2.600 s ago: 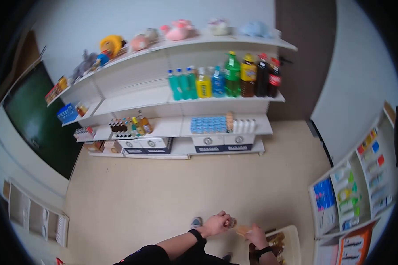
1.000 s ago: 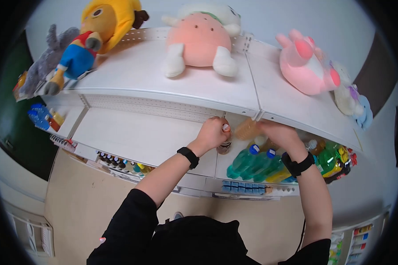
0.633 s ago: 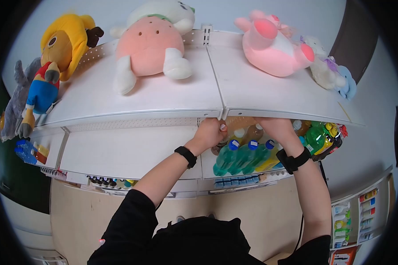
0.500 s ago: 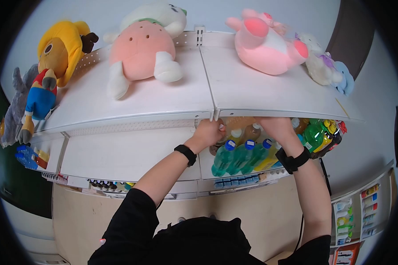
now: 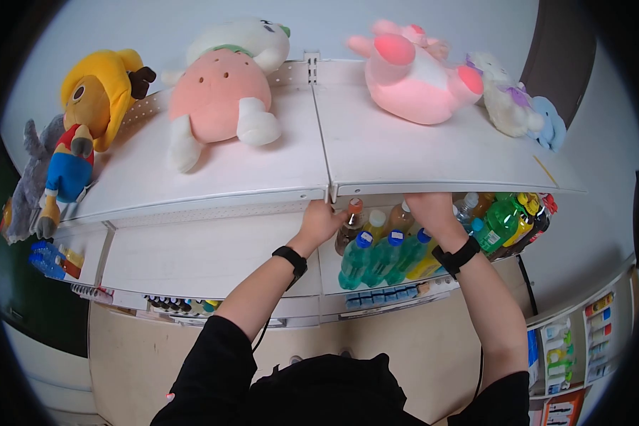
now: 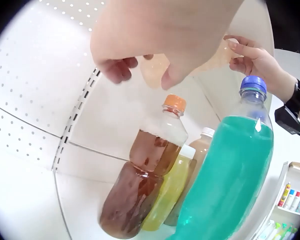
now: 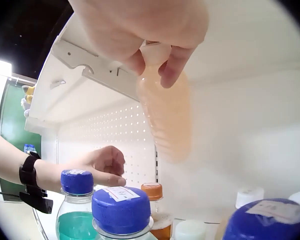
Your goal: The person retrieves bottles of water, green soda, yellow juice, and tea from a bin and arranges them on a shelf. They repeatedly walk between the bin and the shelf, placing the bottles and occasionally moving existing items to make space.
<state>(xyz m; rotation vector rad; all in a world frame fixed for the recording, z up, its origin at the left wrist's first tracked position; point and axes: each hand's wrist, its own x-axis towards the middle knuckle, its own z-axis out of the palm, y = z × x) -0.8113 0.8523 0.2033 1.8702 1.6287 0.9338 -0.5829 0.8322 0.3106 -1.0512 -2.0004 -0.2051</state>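
My left hand (image 5: 318,226) is just left of a brown drink bottle (image 6: 137,185) with an orange cap and holds nothing. The bottle stands upright on the middle shelf. In the left wrist view, the fingers hang loosely curled above the cap. My right hand (image 7: 145,27) pinches a pale peach-coloured bottle (image 7: 167,117) by its neck, high under the top shelf. This bottle hangs tilted behind the front row; in the head view the shelf edge hides it. Green-blue bottles (image 5: 383,259) with blue caps stand in front, beside a yellow bottle (image 6: 170,192).
Plush toys, including a pink one (image 5: 422,78) and a strawberry-bodied one (image 5: 220,96), sit on the top shelf (image 5: 405,170), whose front edge overhangs both hands. Farther right stand a green soda bottle (image 5: 500,227) and other bottles. A second shelf unit (image 5: 571,348) stands at right.
I have come from the floor up to the shelf with both bottles. The left hand has let go of the brown bottle and drawn left; the right keeps the peach bottle.
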